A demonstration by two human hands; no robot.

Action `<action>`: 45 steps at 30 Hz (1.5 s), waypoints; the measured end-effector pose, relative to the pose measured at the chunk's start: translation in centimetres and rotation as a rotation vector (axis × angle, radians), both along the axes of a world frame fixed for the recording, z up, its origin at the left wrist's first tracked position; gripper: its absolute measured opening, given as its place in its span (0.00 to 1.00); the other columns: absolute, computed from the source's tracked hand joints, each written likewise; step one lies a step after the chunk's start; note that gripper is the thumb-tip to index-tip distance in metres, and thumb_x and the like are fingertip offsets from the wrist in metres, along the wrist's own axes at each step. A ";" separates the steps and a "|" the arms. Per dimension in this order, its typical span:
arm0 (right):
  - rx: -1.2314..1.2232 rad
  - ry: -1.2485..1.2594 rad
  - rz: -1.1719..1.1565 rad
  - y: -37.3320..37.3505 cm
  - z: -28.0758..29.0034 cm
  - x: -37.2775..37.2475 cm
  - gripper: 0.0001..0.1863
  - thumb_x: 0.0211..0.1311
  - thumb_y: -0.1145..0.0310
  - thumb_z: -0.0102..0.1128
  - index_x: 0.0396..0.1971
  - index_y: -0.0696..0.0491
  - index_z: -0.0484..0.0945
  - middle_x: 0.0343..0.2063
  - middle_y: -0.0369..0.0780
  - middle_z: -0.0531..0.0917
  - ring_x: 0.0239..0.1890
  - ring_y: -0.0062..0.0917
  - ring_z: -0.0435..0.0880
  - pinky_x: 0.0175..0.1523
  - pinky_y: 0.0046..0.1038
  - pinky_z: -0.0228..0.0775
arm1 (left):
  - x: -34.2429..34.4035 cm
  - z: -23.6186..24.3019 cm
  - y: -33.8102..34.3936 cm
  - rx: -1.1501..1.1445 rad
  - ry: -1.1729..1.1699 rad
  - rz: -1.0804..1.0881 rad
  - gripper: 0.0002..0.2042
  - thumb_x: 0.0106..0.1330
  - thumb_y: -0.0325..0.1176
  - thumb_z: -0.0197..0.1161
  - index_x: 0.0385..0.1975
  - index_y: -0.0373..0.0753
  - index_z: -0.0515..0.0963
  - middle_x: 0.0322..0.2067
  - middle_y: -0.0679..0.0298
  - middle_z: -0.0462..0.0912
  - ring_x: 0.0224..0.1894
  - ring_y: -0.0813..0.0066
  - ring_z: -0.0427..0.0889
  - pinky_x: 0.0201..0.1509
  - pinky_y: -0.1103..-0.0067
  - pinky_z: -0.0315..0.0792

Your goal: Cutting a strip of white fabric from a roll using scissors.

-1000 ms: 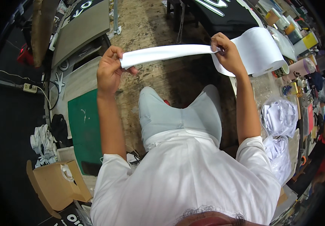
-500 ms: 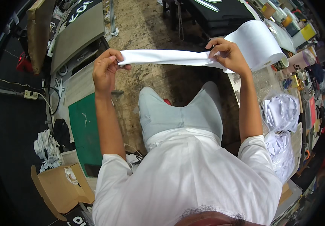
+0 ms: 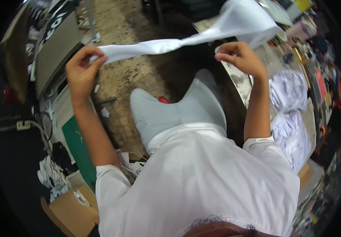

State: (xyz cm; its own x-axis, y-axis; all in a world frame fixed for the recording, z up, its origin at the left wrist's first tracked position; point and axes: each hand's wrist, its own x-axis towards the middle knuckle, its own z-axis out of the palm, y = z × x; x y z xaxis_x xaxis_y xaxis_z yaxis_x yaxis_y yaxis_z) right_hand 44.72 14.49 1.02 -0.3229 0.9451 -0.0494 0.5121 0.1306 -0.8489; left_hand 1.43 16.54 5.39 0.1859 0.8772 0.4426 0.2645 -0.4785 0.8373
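Observation:
A long strip of glossy white fabric [image 3: 154,47] stretches across in front of me, twisted near its middle. My left hand [image 3: 84,67] pinches its free end. Towards the right the strip widens and runs up to a large white fabric roll [image 3: 253,21] on the right-hand table. Below the strip, my right hand [image 3: 241,59] is apart from it, fingers curled together with nothing visible in them. Both forearms are bare, and some blur softens the left one.
Clear bags of white cloth [image 3: 291,134] lie along the right table [image 3: 235,81]. To my left are a green mat [image 3: 79,146], an open cardboard box [image 3: 69,211], a bundle of pale gloves or cloth [image 3: 52,173] and a grey board [image 3: 58,55]. Worn flooring [image 3: 117,79] shows ahead of my knees.
My left hand has moved left, drawing the strip out longer. My right hand has let go of the strip, which now runs above it to the roll. The view has shifted and tilted.

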 end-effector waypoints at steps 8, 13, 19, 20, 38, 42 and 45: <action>-0.250 -0.852 -0.232 -13.6 -5.4 9.7 0.18 0.49 0.66 0.73 0.36 0.61 0.81 0.26 0.48 0.84 0.30 0.38 0.83 0.39 0.33 0.74 | -1.3 -8.6 -1.8 -0.172 -0.202 0.262 0.09 0.58 0.19 0.70 0.38 0.29 0.85 0.36 0.63 0.85 0.40 0.78 0.80 0.48 0.82 0.72; -0.081 -0.678 -0.764 -16.3 -7.4 5.6 0.19 0.50 0.65 0.72 0.38 0.61 0.80 0.33 0.51 0.83 0.36 0.45 0.83 0.44 0.39 0.73 | -1.2 -13.8 -3.0 -0.280 -0.236 0.278 0.11 0.59 0.20 0.70 0.41 0.29 0.84 0.38 0.62 0.85 0.39 0.81 0.80 0.46 0.84 0.75; -0.103 -0.691 -0.747 -16.3 -8.0 6.1 0.16 0.50 0.67 0.69 0.36 0.62 0.80 0.31 0.51 0.83 0.35 0.45 0.83 0.43 0.39 0.73 | -1.3 -16.4 -4.5 -0.396 -0.278 0.355 0.12 0.58 0.18 0.69 0.42 0.27 0.83 0.39 0.58 0.84 0.39 0.77 0.81 0.43 0.82 0.79; -0.131 -0.711 -0.723 -16.3 -7.9 6.3 0.15 0.50 0.68 0.67 0.36 0.62 0.80 0.29 0.50 0.83 0.33 0.43 0.83 0.42 0.39 0.73 | -1.7 -16.7 -4.6 -0.388 -0.282 0.353 0.12 0.58 0.18 0.69 0.42 0.27 0.83 0.39 0.58 0.84 0.39 0.77 0.81 0.43 0.82 0.79; -0.731 0.883 0.180 -15.8 -13.3 -6.8 0.24 0.54 0.51 0.73 0.37 0.54 0.74 0.33 0.31 0.72 0.38 0.16 0.68 0.44 0.21 0.63 | 0.4 -15.8 -3.3 -0.403 -0.334 0.239 0.13 0.62 0.22 0.68 0.46 0.27 0.81 0.40 0.56 0.84 0.38 0.75 0.84 0.39 0.81 0.82; -0.664 0.883 0.369 -13.9 -14.8 -12.3 0.21 0.61 0.50 0.68 0.33 0.52 0.72 0.31 0.32 0.73 0.34 0.18 0.72 0.43 0.23 0.66 | 0.0 -14.8 -3.6 -0.397 -0.254 0.239 0.13 0.62 0.23 0.68 0.46 0.27 0.81 0.40 0.56 0.84 0.38 0.76 0.84 0.40 0.81 0.81; -0.648 0.914 0.401 -13.5 -16.4 -14.1 0.25 0.66 0.41 0.58 0.32 0.52 0.72 0.28 0.34 0.75 0.31 0.21 0.76 0.41 0.25 0.70 | 0.3 -14.2 -3.3 -0.403 -0.231 0.269 0.14 0.62 0.24 0.69 0.47 0.27 0.81 0.42 0.56 0.84 0.40 0.75 0.84 0.41 0.82 0.81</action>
